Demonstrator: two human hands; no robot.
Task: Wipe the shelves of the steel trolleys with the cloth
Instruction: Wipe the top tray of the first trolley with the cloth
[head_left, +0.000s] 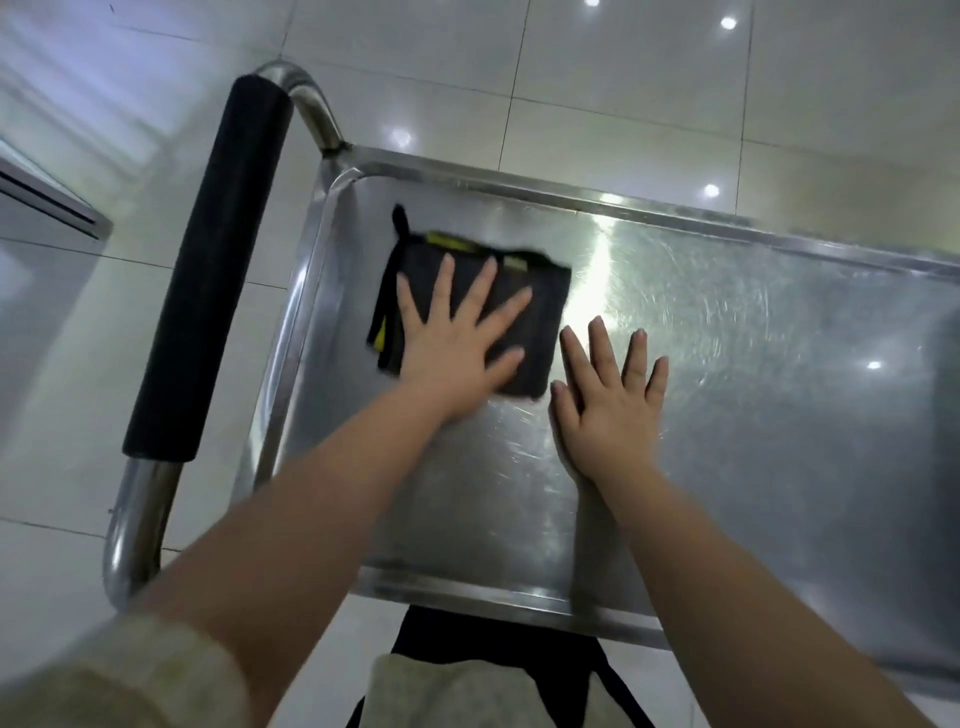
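- We press our left hand, fingers spread flat, on the folded cloth, so its whole face bears on the steel.
- The cloth lies toward the shelf's left end, near the black handle.
- Our right hand, also spread, rests flat on bare steel just right of the cloth, probably bracing us.
- The shelf is scuffed and shiny; glossy pale tiles lie around.

To the right of the cloth the shelf runs bare and open beyond the right hand lying flat just beside it, while to the left of the cloth only a narrow strip lies before the raised rim and the black-gripped handle.
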